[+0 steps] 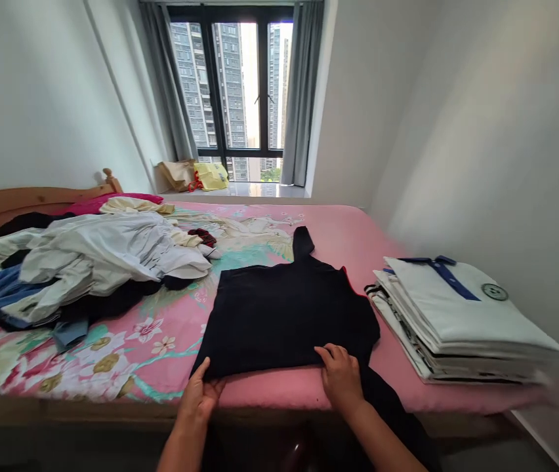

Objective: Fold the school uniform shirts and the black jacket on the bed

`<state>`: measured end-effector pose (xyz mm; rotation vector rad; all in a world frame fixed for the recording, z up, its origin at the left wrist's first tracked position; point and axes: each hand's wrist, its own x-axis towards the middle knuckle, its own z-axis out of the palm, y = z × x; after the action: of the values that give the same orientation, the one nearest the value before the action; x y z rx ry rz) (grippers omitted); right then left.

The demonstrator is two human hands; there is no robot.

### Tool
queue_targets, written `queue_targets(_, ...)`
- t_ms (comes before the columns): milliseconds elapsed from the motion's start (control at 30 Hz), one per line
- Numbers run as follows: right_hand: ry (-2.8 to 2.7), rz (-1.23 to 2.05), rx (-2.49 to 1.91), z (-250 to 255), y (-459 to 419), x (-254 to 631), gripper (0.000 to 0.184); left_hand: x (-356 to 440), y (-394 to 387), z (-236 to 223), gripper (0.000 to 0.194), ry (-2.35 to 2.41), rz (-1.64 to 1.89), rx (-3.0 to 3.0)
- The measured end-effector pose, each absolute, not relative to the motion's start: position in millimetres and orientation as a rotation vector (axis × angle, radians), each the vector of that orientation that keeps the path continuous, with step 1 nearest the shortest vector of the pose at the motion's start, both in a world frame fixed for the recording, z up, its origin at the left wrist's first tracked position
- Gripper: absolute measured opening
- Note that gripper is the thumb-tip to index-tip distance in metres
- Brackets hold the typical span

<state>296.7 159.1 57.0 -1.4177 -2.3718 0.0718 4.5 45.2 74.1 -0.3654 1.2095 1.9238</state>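
Observation:
A black long-sleeved top (279,314) lies spread flat on the bed, its red-trimmed neck at the right. One sleeve (303,242) sticks out on the far side; the other drops over the bed's front edge, to the right of my right forearm. My left hand (199,395) grips the near left corner of the hem, thumb above and fingers partly under the cloth. On the near edge, close to the shoulder, my right hand (341,377) pinches the fabric with its fingertips; its thumb is hidden.
To the right stands a stack of folded white shirts (456,308), the uppermost with a blue collar. A loose heap of clothes (107,255) covers the bed's left side. Pink floral bedding (161,354) lies underneath. Bags (212,176) rest on the windowsill.

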Motion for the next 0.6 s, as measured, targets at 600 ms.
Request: queue_targets(600, -1.636, 0.497, -1.889, 79, 258, 393, 0.054, -26, 34, 77, 0.039, 2.557, 1.261, 1.084)
